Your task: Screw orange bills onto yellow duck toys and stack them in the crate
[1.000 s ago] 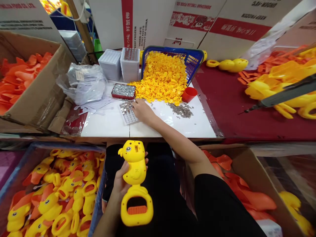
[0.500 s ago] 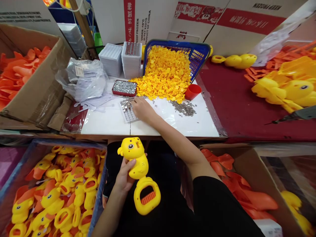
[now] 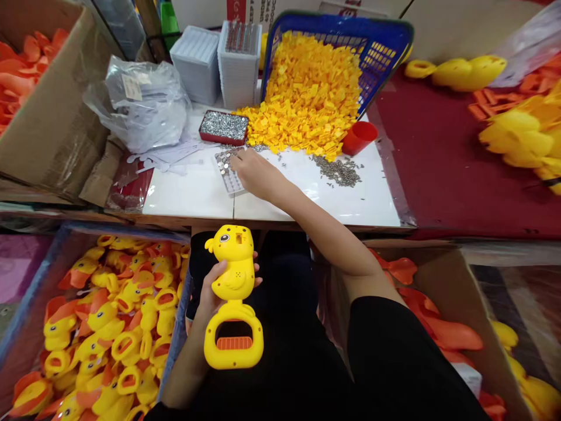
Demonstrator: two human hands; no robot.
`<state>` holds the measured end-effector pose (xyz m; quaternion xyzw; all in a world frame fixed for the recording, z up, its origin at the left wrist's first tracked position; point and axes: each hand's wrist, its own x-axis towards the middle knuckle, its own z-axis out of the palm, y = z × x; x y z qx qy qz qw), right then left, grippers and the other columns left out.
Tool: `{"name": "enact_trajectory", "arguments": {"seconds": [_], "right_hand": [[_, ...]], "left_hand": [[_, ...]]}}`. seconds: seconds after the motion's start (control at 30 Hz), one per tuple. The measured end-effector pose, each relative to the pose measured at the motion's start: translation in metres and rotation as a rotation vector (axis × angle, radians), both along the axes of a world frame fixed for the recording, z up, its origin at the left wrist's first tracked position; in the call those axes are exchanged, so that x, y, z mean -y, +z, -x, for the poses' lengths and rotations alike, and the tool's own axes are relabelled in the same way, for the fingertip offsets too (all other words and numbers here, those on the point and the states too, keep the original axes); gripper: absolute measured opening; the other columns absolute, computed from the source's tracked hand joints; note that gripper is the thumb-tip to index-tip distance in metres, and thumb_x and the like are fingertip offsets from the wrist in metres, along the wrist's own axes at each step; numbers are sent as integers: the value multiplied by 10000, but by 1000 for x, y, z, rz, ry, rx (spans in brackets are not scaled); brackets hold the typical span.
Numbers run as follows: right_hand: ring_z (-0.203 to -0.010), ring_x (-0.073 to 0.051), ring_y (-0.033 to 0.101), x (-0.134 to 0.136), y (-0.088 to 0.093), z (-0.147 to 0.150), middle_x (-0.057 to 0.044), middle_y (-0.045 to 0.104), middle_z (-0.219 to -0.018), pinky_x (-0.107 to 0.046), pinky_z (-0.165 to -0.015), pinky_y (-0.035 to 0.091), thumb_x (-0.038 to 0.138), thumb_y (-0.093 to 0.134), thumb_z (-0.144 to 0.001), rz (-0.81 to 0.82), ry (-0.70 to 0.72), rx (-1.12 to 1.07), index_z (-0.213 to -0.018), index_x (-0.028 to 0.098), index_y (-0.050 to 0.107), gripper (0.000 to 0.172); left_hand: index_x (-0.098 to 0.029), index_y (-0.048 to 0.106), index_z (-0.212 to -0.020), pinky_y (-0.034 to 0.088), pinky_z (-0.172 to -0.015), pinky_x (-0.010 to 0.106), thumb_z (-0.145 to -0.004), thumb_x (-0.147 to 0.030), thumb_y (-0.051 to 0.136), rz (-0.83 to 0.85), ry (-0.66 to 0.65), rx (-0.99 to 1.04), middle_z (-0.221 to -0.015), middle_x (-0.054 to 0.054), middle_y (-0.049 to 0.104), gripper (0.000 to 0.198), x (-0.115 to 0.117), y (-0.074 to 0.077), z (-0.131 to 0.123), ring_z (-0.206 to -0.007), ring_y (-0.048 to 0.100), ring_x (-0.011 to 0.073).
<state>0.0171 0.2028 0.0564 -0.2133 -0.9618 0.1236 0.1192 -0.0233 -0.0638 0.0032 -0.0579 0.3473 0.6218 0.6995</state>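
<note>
My left hand (image 3: 209,293) is wrapped round a yellow duck toy (image 3: 233,279) with a ring handle and an orange trigger, held upright over my lap. My right hand (image 3: 254,173) reaches onto the white table (image 3: 188,199) and rests on a clear grid tray (image 3: 228,175) of small silver screws. Its fingertips press down among the screws; what they hold, if anything, is hidden. Just beyond sits a red tin (image 3: 224,127) full of screws.
A blue basket (image 3: 385,44) spills small yellow parts (image 3: 307,99) onto the table beside a red cup (image 3: 358,137) and loose screws (image 3: 339,171). Stacked grey trays (image 3: 239,55), a plastic bag (image 3: 140,102), and boxes of duck toys (image 3: 109,316) and orange parts surround me.
The duck toy in my left hand has turned from tilted back to upright. My view has tipped downward. My right hand has stayed on the screw tray.
</note>
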Motion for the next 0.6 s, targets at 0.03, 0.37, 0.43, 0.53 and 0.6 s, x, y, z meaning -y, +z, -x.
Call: {"name": "enact_trajectory", "arguments": {"seconds": [0.03, 0.37, 0.43, 0.53, 0.6], "right_hand": [[-1009, -269, 636, 12, 1, -9, -180, 707, -1069, -405, -919, 500, 19, 422, -978, 99, 69, -81, -1049, 69, 680, 272], [-941, -186, 687, 116, -29, -97, -97, 752, -1009, -332, -802, 592, 199, 515, -1058, 398, 156, -474, -1068, 175, 704, 191], [-906, -181, 681, 118, -37, -103, -85, 759, -974, -327, -774, 603, 174, 545, -1043, 329, 126, -526, -1079, 174, 709, 168], [-873, -192, 670, 118, -44, -113, -67, 785, -960, -353, -758, 611, 128, 554, -1024, 137, 133, -537, -1145, 188, 708, 205], [-886, -206, 676, 118, -48, -119, -63, 804, -1002, -374, -757, 604, 114, 549, -1015, -2, 173, -495, -1212, 206, 695, 262]], "left_hand": [[-107, 595, -1401, 636, -955, 468, -815, -410, 771, -3, -8, 22, -1291, 187, 726, 683, 2, -1, 2, -1147, 719, 351], [-128, 658, -1305, 656, -865, 469, -773, -458, 825, 105, -36, -3, -1089, 113, 783, 648, 9, -12, 0, -986, 758, 330], [-123, 665, -1295, 655, -864, 470, -763, -455, 831, 119, -67, -31, -1048, 103, 787, 648, 6, -7, -2, -966, 763, 329], [-114, 655, -1314, 665, -784, 422, -786, -437, 815, 111, -112, -83, -1015, 104, 786, 640, 4, 2, -4, -901, 764, 308], [-118, 630, -1361, 667, -752, 393, -826, -418, 783, 106, -112, -108, -1006, 104, 785, 632, 5, 4, -5, -877, 761, 290]]}}
